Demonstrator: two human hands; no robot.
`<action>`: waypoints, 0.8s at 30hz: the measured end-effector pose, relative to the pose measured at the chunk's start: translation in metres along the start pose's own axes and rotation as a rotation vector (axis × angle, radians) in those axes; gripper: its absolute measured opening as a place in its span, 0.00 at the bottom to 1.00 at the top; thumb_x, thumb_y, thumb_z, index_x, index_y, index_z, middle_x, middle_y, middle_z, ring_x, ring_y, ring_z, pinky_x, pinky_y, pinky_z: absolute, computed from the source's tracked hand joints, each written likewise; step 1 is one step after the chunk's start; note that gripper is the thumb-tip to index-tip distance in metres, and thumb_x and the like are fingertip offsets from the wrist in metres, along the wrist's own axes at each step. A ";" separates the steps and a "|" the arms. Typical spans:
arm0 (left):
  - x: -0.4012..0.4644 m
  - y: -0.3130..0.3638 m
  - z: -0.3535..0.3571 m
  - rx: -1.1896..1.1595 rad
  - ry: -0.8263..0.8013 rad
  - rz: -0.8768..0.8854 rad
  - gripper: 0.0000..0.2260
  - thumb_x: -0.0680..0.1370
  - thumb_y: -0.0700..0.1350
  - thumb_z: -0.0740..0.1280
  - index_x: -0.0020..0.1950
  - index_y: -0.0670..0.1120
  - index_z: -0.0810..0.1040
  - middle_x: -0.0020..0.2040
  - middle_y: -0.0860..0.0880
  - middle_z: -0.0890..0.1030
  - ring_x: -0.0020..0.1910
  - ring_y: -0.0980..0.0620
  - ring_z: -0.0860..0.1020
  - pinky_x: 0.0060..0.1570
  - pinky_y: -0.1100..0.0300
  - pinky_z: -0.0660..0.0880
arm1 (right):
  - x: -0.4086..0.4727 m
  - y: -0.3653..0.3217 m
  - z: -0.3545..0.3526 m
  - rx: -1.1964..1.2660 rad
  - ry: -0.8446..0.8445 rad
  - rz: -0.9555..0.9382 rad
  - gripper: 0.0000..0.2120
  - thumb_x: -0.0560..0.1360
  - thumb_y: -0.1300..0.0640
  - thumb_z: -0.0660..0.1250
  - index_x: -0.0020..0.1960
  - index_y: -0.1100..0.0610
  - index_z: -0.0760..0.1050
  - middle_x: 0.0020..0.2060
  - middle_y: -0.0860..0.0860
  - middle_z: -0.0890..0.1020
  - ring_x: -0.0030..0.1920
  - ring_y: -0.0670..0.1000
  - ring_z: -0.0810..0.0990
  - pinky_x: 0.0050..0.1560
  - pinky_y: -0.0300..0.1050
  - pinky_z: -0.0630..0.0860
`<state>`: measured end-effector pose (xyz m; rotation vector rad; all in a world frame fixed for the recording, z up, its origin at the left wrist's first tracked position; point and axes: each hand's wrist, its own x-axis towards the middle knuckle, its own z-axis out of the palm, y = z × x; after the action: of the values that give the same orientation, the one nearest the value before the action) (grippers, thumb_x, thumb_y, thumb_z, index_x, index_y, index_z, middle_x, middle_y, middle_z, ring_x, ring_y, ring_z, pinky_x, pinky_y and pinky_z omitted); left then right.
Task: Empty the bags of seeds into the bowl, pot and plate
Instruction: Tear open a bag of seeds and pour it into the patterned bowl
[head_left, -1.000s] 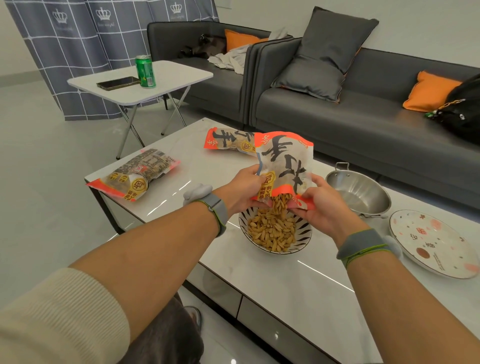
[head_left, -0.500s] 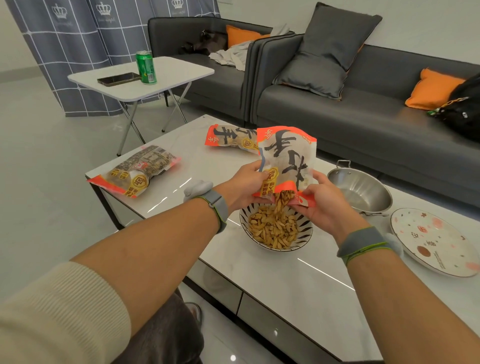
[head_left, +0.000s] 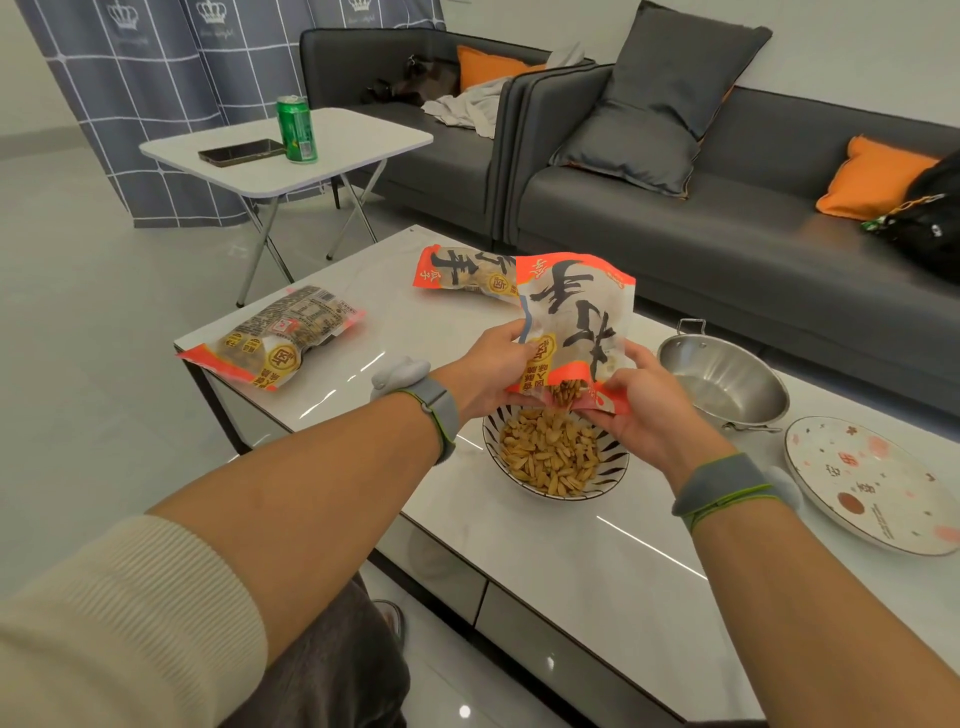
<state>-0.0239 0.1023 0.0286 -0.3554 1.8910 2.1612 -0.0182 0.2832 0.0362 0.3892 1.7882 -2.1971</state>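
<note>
Head: bag (head_left: 574, 317) betw. both grips, over bowl (head_left: 555, 460)

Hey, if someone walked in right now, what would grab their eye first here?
The orange-and-white seed bag, held upside down by the left hand and right hand, spilling seeds into the striped bowl at the coffee table's middle. Next, the steel pot and patterned plate to its right, both without seeds.

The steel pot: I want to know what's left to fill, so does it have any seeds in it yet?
No, the steel pot shows only its bare shiny inside.
</note>
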 end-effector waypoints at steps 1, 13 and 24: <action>0.000 0.000 -0.002 -0.009 0.001 -0.001 0.15 0.89 0.41 0.57 0.74 0.54 0.74 0.64 0.37 0.84 0.46 0.37 0.86 0.44 0.38 0.87 | 0.000 -0.001 -0.001 0.008 0.000 0.003 0.32 0.81 0.74 0.51 0.78 0.48 0.68 0.66 0.62 0.80 0.59 0.64 0.86 0.54 0.63 0.86; 0.004 0.000 0.000 -0.003 0.022 0.020 0.16 0.89 0.40 0.57 0.74 0.55 0.74 0.65 0.38 0.83 0.49 0.38 0.85 0.46 0.36 0.86 | 0.001 -0.006 -0.008 0.048 -0.003 -0.002 0.32 0.80 0.75 0.51 0.75 0.48 0.71 0.67 0.62 0.79 0.59 0.64 0.86 0.52 0.61 0.86; 0.002 0.003 0.001 0.017 0.057 0.032 0.19 0.89 0.41 0.58 0.79 0.55 0.72 0.62 0.40 0.85 0.48 0.39 0.86 0.46 0.38 0.86 | 0.000 -0.004 -0.004 0.047 0.002 -0.018 0.33 0.81 0.75 0.51 0.77 0.48 0.70 0.66 0.61 0.80 0.59 0.63 0.86 0.56 0.64 0.85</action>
<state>-0.0271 0.1029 0.0305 -0.3900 1.9568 2.1766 -0.0197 0.2884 0.0394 0.3865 1.7510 -2.2552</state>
